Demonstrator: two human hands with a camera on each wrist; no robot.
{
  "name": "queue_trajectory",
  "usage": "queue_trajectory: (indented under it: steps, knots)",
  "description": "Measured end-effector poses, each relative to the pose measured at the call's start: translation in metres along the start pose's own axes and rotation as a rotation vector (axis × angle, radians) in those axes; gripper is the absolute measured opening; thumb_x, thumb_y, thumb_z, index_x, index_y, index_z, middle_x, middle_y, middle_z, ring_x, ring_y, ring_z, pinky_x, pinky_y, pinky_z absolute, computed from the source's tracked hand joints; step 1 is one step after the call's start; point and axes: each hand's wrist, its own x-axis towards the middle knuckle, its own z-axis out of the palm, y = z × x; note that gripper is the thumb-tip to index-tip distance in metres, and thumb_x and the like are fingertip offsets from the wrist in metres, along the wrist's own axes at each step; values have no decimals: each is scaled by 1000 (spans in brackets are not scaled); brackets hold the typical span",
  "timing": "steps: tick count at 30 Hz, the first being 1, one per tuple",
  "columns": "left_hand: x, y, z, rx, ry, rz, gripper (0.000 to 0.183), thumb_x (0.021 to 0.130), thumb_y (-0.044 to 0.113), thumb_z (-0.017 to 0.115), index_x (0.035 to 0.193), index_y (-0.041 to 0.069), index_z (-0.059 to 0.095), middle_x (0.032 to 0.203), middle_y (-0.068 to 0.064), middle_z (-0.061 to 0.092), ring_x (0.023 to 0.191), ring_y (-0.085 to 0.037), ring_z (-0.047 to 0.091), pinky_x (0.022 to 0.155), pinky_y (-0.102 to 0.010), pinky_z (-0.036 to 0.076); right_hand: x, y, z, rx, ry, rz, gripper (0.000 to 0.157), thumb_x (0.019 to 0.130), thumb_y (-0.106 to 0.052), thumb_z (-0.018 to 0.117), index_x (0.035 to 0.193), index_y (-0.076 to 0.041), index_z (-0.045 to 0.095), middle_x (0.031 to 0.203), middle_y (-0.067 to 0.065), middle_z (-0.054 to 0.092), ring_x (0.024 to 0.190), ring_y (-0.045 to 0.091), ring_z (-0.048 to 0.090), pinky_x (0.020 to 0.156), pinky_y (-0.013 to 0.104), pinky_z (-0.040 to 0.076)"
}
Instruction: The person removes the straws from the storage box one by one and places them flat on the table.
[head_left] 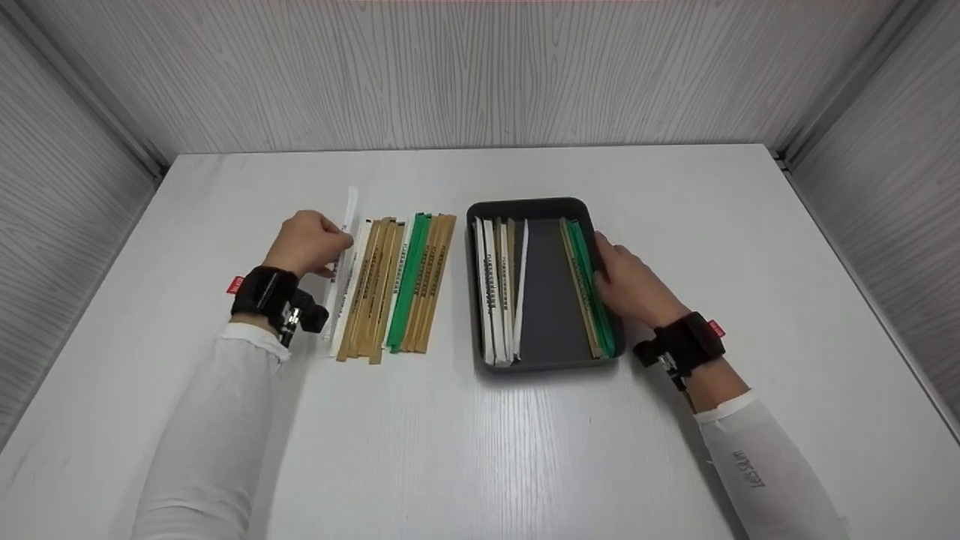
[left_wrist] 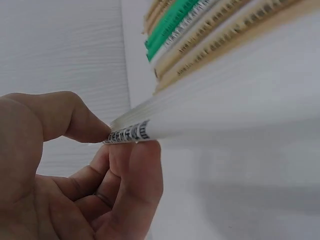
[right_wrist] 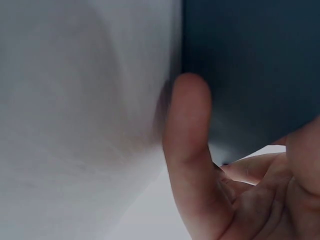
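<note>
In the head view, my left hand (head_left: 309, 244) pinches a slim white paper-wrapped stick (head_left: 351, 206) at the left end of a row of similar wrapped sticks. Close up in the left wrist view, thumb and fingers meet near black print on this white stick (left_wrist: 132, 134). Beside it lie brown sticks (head_left: 365, 300), a green stick (head_left: 409, 292) and more white ones. My right hand (head_left: 637, 285) rests against the outer right side of a dark grey tray (head_left: 551, 360); its thumb lies along the tray wall (right_wrist: 260, 65) in the right wrist view.
Inside the tray, white sticks (head_left: 490, 300) and a brown one lie along the left, with brown and green sticks (head_left: 592, 300) along the right. Wood-grain panels (head_left: 480, 75) enclose the white table (head_left: 480, 442) at the back and both sides.
</note>
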Motion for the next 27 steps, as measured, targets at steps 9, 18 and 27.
queue_trajectory:
  steps: [9, 18, 27]
  knots:
    - [5, -30, 13, 80, -29, -52, 37, 95, 19, 58, 114, -10, 67, 100, -20, 65, 66, -18, 63, 57, -27, 55, 1, 0, 1, 13, 5, -3, 64, 109, -11, 40, 165, -1, 11, 149, 34, 43, 116, 38, 57, 99, 53, 50]
    - [3, -31, 19, 97, -6, -27, 34, 92, 16, 58, 110, -11, 68, 95, -22, 67, 59, -16, 61, 54, -28, 51, 1, 1, 1, 4, 9, -11, 64, 109, -11, 39, 165, 0, 10, 145, 33, 46, 110, 37, 59, 95, 52, 52]
    - [4, -30, 27, 147, 25, 6, 28, 89, 13, 57, 99, -10, 71, 87, -22, 69, 54, -16, 57, 48, -27, 46, 1, 2, 1, -3, 11, -20, 63, 109, -11, 39, 165, -1, 11, 145, 33, 47, 111, 38, 60, 94, 52, 53]
